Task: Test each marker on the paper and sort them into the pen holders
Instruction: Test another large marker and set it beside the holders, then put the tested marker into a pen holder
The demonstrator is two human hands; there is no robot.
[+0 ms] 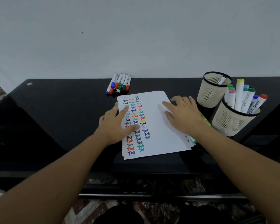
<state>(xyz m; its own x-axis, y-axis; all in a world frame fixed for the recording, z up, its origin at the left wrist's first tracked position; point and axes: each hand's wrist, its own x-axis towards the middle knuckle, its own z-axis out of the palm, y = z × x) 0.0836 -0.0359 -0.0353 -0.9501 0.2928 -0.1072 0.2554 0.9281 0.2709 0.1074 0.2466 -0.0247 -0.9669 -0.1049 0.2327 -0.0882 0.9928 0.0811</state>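
- Resting flat on the paper stack (pixel 153 123), the left hand (pixel 115 125) and the right hand (pixel 183 116) both have straight fingers and hold nothing.
- Untested markers (pixel 119 84) lie in a row on the tabletop (pixel 63 110), just behind the paper.
- Two pen holders stand at the right: the near holder (pixel 231 118) is full, the far holder (pixel 212 89) has one marker.
- Risk, I think: the loose sheets can slide when a hand lifts, and round markers may roll.

White sheet of paper (pixel 158 117) bears columns of black, red, green and blue "Test" words; slotted cream plastic pen holders (pixel 233 122) carry black rims; glossy black desk (pixel 63 113).
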